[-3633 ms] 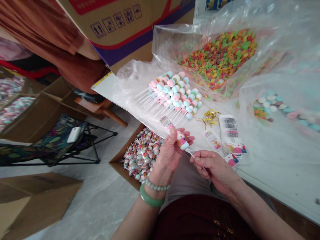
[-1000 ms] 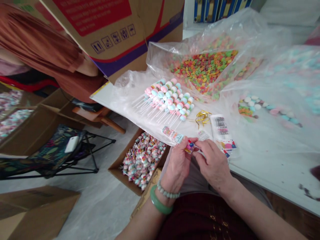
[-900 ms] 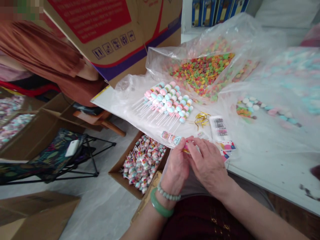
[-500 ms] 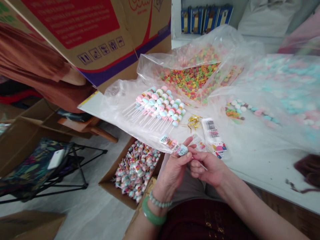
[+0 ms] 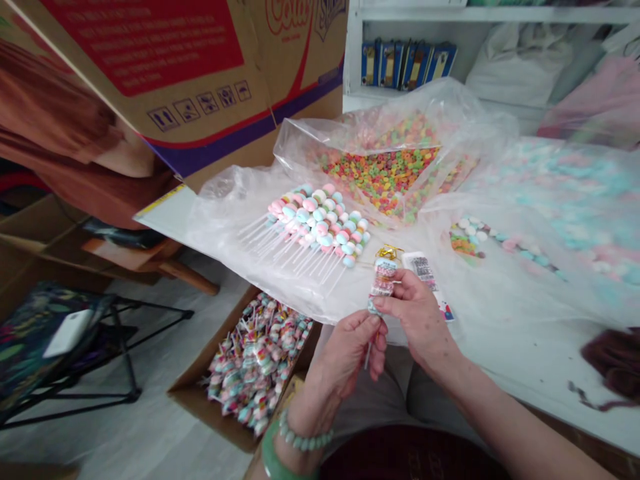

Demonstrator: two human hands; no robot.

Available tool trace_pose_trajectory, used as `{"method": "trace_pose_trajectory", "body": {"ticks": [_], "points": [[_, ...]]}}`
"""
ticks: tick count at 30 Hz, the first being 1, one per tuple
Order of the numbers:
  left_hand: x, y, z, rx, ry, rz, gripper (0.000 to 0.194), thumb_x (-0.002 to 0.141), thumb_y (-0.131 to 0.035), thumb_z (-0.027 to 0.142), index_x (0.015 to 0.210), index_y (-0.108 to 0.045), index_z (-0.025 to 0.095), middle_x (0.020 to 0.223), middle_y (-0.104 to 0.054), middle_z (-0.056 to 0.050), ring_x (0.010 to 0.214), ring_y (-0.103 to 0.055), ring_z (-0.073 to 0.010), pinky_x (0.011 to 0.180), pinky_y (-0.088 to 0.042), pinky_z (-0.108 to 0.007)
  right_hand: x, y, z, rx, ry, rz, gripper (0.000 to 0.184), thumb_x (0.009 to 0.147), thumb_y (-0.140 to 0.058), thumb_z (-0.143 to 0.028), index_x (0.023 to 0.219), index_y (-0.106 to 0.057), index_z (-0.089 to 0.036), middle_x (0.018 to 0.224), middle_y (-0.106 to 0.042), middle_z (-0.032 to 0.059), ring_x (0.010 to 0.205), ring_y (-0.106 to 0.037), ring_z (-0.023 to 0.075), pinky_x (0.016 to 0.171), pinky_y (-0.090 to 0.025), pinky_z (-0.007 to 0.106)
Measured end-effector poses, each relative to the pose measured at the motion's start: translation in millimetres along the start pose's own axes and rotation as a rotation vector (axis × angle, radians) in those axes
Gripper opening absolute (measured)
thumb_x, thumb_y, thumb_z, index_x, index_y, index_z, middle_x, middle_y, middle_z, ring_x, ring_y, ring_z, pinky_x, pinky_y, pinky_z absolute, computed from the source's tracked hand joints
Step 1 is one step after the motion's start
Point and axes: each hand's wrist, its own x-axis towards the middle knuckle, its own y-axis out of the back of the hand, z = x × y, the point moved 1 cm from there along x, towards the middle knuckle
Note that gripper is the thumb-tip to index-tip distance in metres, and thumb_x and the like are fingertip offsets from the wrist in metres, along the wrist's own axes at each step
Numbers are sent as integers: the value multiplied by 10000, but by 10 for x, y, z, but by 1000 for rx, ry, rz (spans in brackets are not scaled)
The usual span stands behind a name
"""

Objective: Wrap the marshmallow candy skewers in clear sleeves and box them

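Note:
A candy stick in a printed clear sleeve (image 5: pixel 383 287) stands nearly upright between my hands, its white stick (image 5: pixel 369 353) poking out below. My right hand (image 5: pixel 417 313) pinches the sleeve near its middle. My left hand (image 5: pixel 345 373) is wrapped around the lower end and stick. Just above the sleeve lie gold twist ties (image 5: pixel 387 252). A stack of printed sleeves and cards (image 5: pixel 423 273) sits to the right of my right hand. Several finished-looking pastel marshmallow sticks (image 5: pixel 315 227) lie in a heap beyond my hands, on plastic sheeting.
A plastic bag of coloured cereal rings (image 5: pixel 380 173) lies on the white table (image 5: pixel 500 353). Below its edge, a cardboard box of wrapped lollipops (image 5: pixel 190 393) stands on the floor. A large carton (image 5: pixel 175 80) leans overhead at left, with a folding chair (image 5: pixel 65 333) lower left.
The sleeved stick has swung from tilted sideways to nearly upright, and the sleeve now covers the candy. My hands have moved up and apart from the low pinch. The view has shifted left.

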Motion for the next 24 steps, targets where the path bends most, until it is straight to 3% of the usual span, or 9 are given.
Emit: {"method": "trace_pose_trajectory", "body": {"ticks": [2, 4, 7, 10, 12, 14, 17, 20, 24], "points": [[8, 18, 10, 149, -136, 234, 274, 769, -615, 425, 678, -596, 167, 523, -490, 25, 362, -379, -81, 355, -266, -203, 101, -28, 9, 49, -13, 91, 343, 617, -702, -225, 915, -535, -197, 705, -644, -27, 634, -598, 148, 585, -466, 255], [11, 69, 39, 334, -345, 435, 209, 744, -653, 361, 655, -622, 174, 527, -486, 23, 449, -405, -84, 420, -291, -192, 199, -2, -11, -26, -13, 69, 278, 651, -694, -280, 869, -546, -191, 678, -634, -24, 617, -595, 151, 574, -463, 257], [18, 188, 68, 385, -453, 558, 185, 739, -647, 323, 631, -631, 174, 537, -482, 17, 525, -416, -90, 474, -303, -184, 373, 187, -85, -372, 108, -38, 188, 832, -516, -345, 849, -613, -185, 722, -642, 16, 642, -586, 162, 593, -455, 281], [45, 293, 71, 137, -306, 544, 184, 727, -620, 322, 644, -598, 160, 485, -422, 47, 411, -302, -56, 400, -208, -183, 587, 465, -124, -949, 434, 53, 228, 846, -467, -185, 945, -670, -216, 874, -645, 62, 841, -564, 209, 713, -437, 316], [66, 317, 78, -4, -234, 522, 173, 700, -623, 316, 661, -577, 154, 472, -403, 65, 367, -233, -35, 375, -146, -177, 722, 591, -78, -1256, 553, -2, 301, 822, -463, -98, 967, -686, -237, 901, -625, 80, 889, -528, 225, 714, -421, 314], [79, 310, 97, -58, -216, 509, 178, 679, -633, 311, 665, -559, 151, 469, -396, 74, 352, -216, -23, 366, -123, -168, 823, 655, -9, -1423, 589, -108, 307, 827, -458, -74, 916, -701, -239, 891, -608, 89, 884, -507, 228, 685, -415, 304], [84, 292, 136, -87, -213, 497, 211, 673, -649, 331, 676, -545, 147, 468, -389, 82, 350, -225, -13, 359, -129, -151, 882, 693, 24, -1499, 631, -175, 264, 854, -465, -101, 806, -699, -214, 914, -605, 98, 912, -496, 235, 703, -422, 315], [82, 295, 160, -103, -185, 470, 251, 687, -650, 371, 694, -534, 148, 485, -412, 81, 338, -242, -9, 341, -144, -144, 842, 734, -66, -1422, 709, -199, 268, 866, -449, -109, 787, -691, -194, 1018, -620, 100, 965, -509, 238, 791, -434, 360], [99, 272, 146, -83, -171, 425, 280, 700, -638, 412, 718, -522, 158, 561, -519, 45, 344, -392, -42, 314, -212, -158, 724, 776, -216, -1227, 766, -113, 245, 850, -476, -144, 771, -703, -196, 1149, -615, 81, 1032, -521, 248, 874, -435, 415]]}}
